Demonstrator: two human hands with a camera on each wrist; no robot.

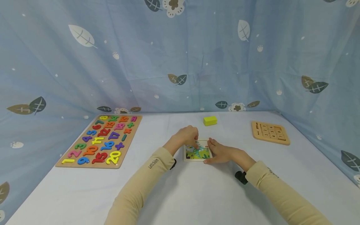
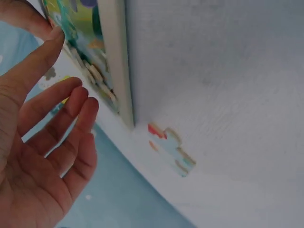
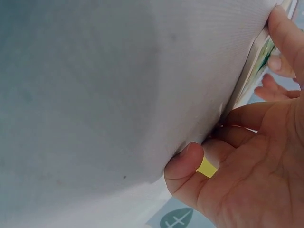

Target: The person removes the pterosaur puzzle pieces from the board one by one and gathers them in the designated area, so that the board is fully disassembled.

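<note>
A small jigsaw puzzle [image 1: 198, 153] in a pale frame lies flat on the table, with a green and teal picture. My left hand [image 1: 184, 137] reaches over its left side. In the left wrist view, the thumb [image 2: 45, 54] and forefinger tips meet at the picture; the other fingers are loosely bent. No piece is visible between them. Several pieces [image 2: 95, 73] sit uneven along the inner far edge. A loose jigsaw piece [image 2: 172, 148] lies outside the frame. My right hand [image 1: 222, 152] holds the frame's right side, thumb at the near corner and fingers towards the far one.
A yellow-green block [image 1: 210, 121] stands behind the puzzle. At left lies a wooden number board [image 1: 125, 153] with coloured numerals and signs; at right, a wooden tile board [image 1: 257, 134] with numbered squares. A blue patterned curtain [image 1: 197, 56] hangs along the table's back edge.
</note>
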